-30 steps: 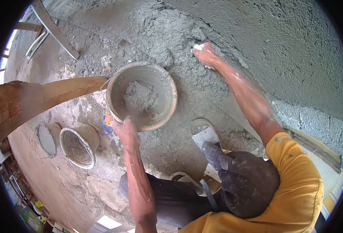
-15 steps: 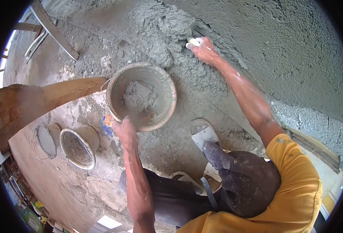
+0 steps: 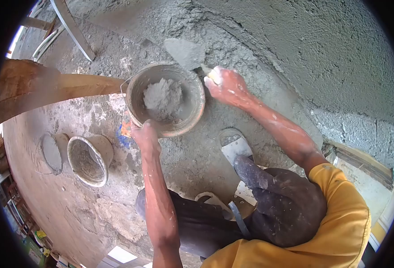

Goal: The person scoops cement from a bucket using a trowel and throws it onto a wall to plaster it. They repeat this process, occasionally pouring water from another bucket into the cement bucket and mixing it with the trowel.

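My left hand [image 3: 146, 135] grips the near rim of a round bucket [image 3: 196, 117], its fingers partly hidden at the rim. Inside the bucket lies a heap of grey wet mortar [image 3: 163, 98]. The fingers of my right hand [image 3: 227, 85] are wrapped round the pale handle of a trowel [image 3: 185, 53]. Its broad blade, coated grey, is just past the bucket's far right rim, above the mortar-strewn floor. Loose mortar [image 3: 237, 58] lies along the foot of the freshly coated wall [image 3: 331, 53].
Two more buckets stand at the left, one with grey contents [image 3: 52, 154] and one with a pale rim [image 3: 88, 181]. A curved wooden post [image 3: 85, 85] reaches toward the held bucket. A metal leg [image 3: 74, 31] rests at the upper left. My sandalled foot [image 3: 236, 149] is right of centre.
My right hand has drawn the trowel back from the wall's foot toward the bucket, and its blade now shows. The mortar heap in the bucket looks larger. My left hand stays on the rim.
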A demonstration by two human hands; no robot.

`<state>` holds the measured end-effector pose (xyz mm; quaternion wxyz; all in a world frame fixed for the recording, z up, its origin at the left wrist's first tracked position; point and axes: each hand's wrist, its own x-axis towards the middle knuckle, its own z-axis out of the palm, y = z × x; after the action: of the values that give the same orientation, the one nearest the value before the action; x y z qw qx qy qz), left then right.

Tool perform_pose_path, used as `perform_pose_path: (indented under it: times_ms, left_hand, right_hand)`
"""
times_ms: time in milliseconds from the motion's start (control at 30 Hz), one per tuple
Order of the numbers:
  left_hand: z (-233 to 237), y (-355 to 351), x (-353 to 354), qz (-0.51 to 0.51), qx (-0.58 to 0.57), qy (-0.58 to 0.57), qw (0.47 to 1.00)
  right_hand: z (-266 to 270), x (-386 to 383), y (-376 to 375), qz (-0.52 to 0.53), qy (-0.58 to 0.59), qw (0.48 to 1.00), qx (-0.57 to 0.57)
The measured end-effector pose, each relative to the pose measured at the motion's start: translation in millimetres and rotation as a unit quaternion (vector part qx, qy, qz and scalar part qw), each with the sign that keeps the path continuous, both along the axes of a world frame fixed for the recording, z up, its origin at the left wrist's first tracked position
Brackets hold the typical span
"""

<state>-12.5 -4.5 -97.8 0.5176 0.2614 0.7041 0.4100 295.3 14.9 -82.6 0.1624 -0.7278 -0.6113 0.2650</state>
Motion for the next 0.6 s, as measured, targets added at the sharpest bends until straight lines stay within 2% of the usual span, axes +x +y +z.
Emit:
perform_pose_path:
  times_ms: [67, 133, 200, 267, 367, 400, 467, 533, 600]
  left_hand:
    - [7, -3, -7, -0.012, -0.024, -0.031, 0.999]
    - [11, 0, -3, -0.021, -0.006, -0.022, 1.000]
    - [4, -5, -7, -0.025, 0.013, 0.005, 1.000]
    - [-9, -5, -8, -0.021, 0.038, 0.031, 0.999]
    - [-2, -2, 0, -0.013, 0.055, 0.018, 0.998]
    - [-4, -1, 0, -0.020, 0.045, 0.008, 0.999]
    - [-8, -4, -6, -0.032, 0.023, -0.008, 0.999]
    - [-5, -4, -3, -0.035, 0.022, -0.005, 0.999]
    - [-1, -4, -7, -0.046, 0.022, 0.003, 0.999]
  right_hand:
    - [-6, 38, -30, -0.067, 0.035, 0.997, 0.004]
    - [-7, 91, -72, -0.123, 0.128, 0.967, -0.180]
    - [36, 118, -115, -0.137, 0.126, 0.914, -0.359]
    - [39, 137, -150, -0.131, 0.106, 0.882, -0.441]
    - [-7, 136, -140, -0.150, 0.132, 0.890, -0.410]
    - [-18, 123, -116, -0.153, 0.166, 0.902, -0.368]
    - [-67, 99, -55, -0.180, 0.163, 0.921, -0.305]
    - [-80, 86, -9, -0.188, 0.179, 0.924, -0.279]
    - [-100, 83, -11, -0.209, 0.177, 0.931, -0.241]
